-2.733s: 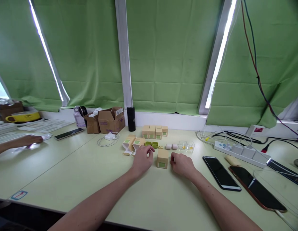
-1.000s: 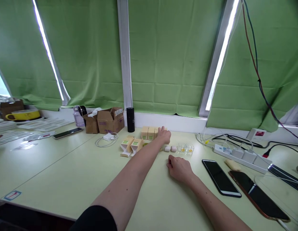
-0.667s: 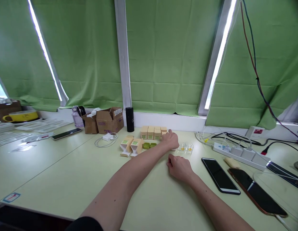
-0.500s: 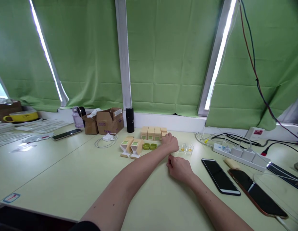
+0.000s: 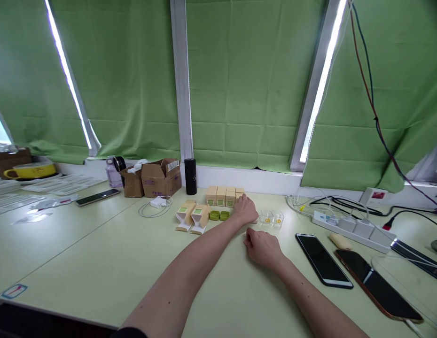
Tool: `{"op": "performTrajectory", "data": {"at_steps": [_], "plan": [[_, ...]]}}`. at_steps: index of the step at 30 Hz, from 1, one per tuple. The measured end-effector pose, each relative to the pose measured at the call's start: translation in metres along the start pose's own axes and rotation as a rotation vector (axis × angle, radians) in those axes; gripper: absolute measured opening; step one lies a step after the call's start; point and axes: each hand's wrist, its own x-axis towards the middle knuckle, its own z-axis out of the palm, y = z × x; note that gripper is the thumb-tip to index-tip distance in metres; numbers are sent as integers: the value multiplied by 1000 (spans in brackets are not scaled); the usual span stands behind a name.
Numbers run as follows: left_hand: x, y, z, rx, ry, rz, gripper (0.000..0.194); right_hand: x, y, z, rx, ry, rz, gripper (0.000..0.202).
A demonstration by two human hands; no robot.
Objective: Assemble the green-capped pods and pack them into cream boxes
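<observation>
Left hand (image 5: 245, 210) — at the closed kraft boxes (image 5: 221, 196), its grip's opening and contents indiscernible; right hand (image 5: 263, 246) — loosely curled, nearer the viewer, its contents likewise indiscernible.

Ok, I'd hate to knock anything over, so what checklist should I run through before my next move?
1. Left hand free of the small boxes: cannot tell, fingertips hidden.
2. Green cases unobstructed: ok, both in view.
3. Flapped boxes closed: not ok, flaps stick out.
4. Right hand off the white-edged phone: ok.
5. Black cylinder upright: ok.
</observation>
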Motion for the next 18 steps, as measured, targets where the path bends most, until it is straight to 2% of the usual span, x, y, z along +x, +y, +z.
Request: {"op": "performTrajectory", "data": {"at_steps": [18], "plan": [[13,-4,0,-64,-33,-27,61,-1,-1,-1,3,-2,-5,17]]}}
